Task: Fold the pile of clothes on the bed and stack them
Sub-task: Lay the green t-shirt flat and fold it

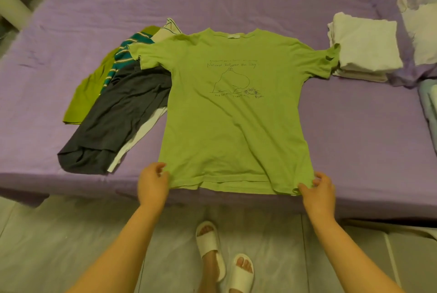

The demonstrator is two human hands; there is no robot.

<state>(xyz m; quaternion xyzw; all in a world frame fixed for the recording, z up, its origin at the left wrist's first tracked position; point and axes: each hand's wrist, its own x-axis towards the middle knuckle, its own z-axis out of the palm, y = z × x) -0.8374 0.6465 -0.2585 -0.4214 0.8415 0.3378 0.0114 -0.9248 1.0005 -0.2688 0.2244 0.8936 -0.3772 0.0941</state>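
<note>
We are seeing the green T-shirt (233, 113) lying flat on the bed (354, 127), hem at the near edge (open sheet beyond the collar); left hand (152, 184) and right hand (319, 190) are each pinching a hem corner, grip clenched on cloth

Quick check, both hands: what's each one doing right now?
Left hand: pinching the bottom left corner of the green T-shirt.
Right hand: pinching the shirt's bottom right corner.
</note>
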